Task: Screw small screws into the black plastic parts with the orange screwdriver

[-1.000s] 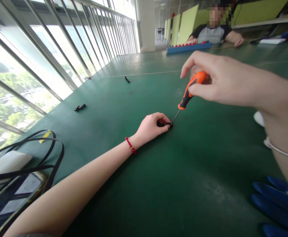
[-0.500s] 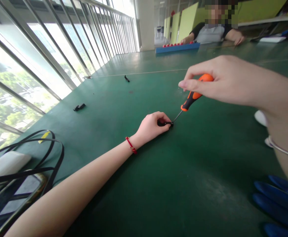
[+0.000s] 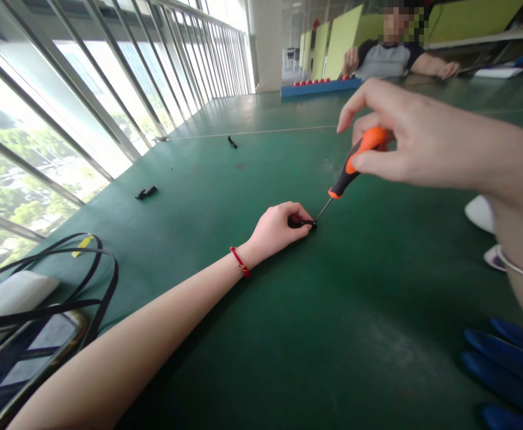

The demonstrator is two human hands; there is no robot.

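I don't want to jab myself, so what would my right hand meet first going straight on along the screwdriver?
Your right hand would push the screwdriver into the end of the small black part in your left hand; the tip seems to touch it, though depth is unclear.

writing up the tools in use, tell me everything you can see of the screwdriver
The screwdriver has an orange and black handle, seemingly plastic or rubber, and a thin grey shaft that looks metal. It slants, handle up, in the right hand, its lower end at the small black part pinched by the left hand. The tip's shape is too small to tell.
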